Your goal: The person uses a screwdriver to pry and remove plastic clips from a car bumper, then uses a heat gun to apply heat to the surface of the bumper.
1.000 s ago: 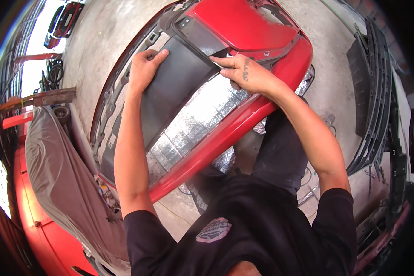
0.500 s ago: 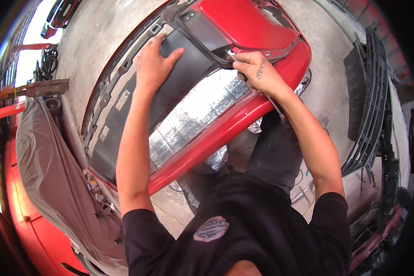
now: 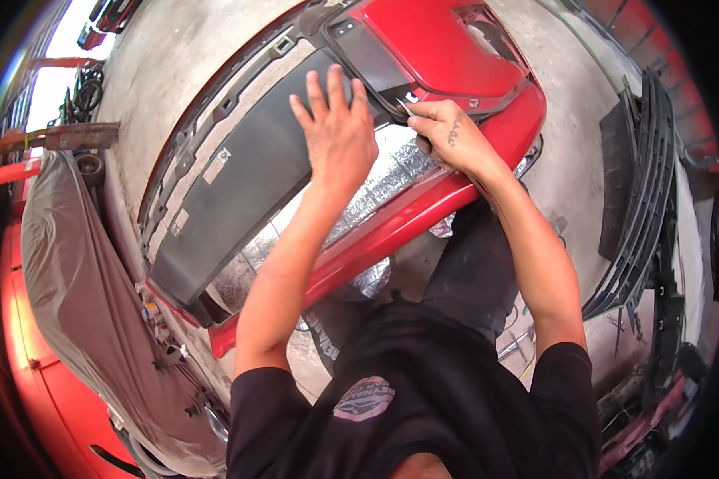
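Note:
A red car bumper (image 3: pixel 427 41) lies across my legs with a dark grey plastic panel (image 3: pixel 236 191) and crumpled-looking silver foil (image 3: pixel 387 168) inside its frame. My left hand (image 3: pixel 331 136) is open, fingers spread, over the upper right part of the grey panel; whether it touches is unclear. My right hand (image 3: pixel 447 136) pinches a thin metal tool (image 3: pixel 404 106) at the seam between the grey panel and the dark trim near the red section, beside a small white piece (image 3: pixel 411 97). Most of the tool is hidden behind the hand and forearm.
Black slatted grille parts (image 3: pixel 633 199) lie to the right near loose tools (image 3: pixel 507 347). On the left stand a long grey-covered object (image 3: pixel 72 263), red metal surfaces (image 3: pixel 20 311), a rusty beam (image 3: pixel 76 136) and dark hoses (image 3: pixel 88 92).
My left hand has moved right across the panel and spread its fingers. The metal tool has come into view in my right hand, which has shifted slightly right along with it.

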`<control>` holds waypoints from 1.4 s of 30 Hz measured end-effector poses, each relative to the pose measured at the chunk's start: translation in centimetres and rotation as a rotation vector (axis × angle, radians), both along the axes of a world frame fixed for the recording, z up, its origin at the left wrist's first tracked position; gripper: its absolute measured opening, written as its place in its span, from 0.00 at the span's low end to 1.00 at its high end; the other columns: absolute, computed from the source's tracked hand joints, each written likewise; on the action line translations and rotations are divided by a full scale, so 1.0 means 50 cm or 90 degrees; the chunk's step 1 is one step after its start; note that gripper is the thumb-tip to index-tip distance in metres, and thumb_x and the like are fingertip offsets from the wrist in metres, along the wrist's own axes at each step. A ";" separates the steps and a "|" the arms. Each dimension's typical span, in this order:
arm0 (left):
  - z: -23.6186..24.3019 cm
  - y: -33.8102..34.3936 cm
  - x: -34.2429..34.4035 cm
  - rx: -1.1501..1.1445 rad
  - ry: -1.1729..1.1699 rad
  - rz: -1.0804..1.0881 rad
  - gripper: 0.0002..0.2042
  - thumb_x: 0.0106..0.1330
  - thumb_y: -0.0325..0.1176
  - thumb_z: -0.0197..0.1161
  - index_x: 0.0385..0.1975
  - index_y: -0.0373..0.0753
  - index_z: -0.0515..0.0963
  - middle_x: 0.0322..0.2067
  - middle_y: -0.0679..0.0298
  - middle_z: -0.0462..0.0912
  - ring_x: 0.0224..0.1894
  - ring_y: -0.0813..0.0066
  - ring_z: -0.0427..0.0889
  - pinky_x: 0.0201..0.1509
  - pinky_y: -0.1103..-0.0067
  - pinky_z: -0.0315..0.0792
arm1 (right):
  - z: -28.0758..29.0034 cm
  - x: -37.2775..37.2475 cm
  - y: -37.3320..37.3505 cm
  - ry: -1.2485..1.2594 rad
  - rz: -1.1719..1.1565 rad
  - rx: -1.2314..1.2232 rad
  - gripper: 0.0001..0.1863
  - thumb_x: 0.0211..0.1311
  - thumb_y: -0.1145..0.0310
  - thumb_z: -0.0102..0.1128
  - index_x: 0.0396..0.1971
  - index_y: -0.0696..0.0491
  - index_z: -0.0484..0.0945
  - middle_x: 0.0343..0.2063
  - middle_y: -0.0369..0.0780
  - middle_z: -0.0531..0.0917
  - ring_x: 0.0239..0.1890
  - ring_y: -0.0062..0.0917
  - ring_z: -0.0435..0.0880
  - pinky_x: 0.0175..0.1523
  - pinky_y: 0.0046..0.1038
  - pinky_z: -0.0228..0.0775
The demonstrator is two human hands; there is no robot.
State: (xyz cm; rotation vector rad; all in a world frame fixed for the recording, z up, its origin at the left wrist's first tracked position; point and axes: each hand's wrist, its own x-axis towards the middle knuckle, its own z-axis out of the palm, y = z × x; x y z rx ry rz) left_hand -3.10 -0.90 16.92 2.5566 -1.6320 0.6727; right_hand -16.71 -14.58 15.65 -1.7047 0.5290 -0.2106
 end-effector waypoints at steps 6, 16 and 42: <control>0.001 0.032 -0.063 0.026 0.064 -0.026 0.23 0.63 0.30 0.60 0.59 0.34 0.75 0.63 0.53 0.72 0.69 0.49 0.63 0.70 0.43 0.51 | -0.016 0.001 0.006 0.010 -0.027 0.041 0.18 0.70 0.68 0.51 0.54 0.57 0.81 0.16 0.31 0.72 0.15 0.13 0.65 0.21 0.22 0.55; 0.024 -0.002 -0.023 -0.293 1.162 -0.006 0.42 0.70 0.24 0.54 0.76 0.34 0.31 0.27 0.52 0.83 0.21 0.73 0.78 0.24 0.77 0.73 | -0.021 -0.019 0.003 -0.012 -0.081 0.124 0.24 0.64 0.65 0.52 0.57 0.61 0.79 0.17 0.37 0.77 0.23 0.19 0.76 0.33 0.26 0.69; -0.194 0.091 0.027 -0.197 1.498 0.259 0.18 0.75 0.37 0.52 0.59 0.36 0.72 0.42 0.53 0.83 0.40 0.65 0.83 0.45 0.70 0.80 | 0.046 0.034 0.068 0.020 -0.088 -0.524 0.08 0.66 0.68 0.57 0.33 0.57 0.81 0.23 0.53 0.82 0.32 0.53 0.83 0.39 0.49 0.75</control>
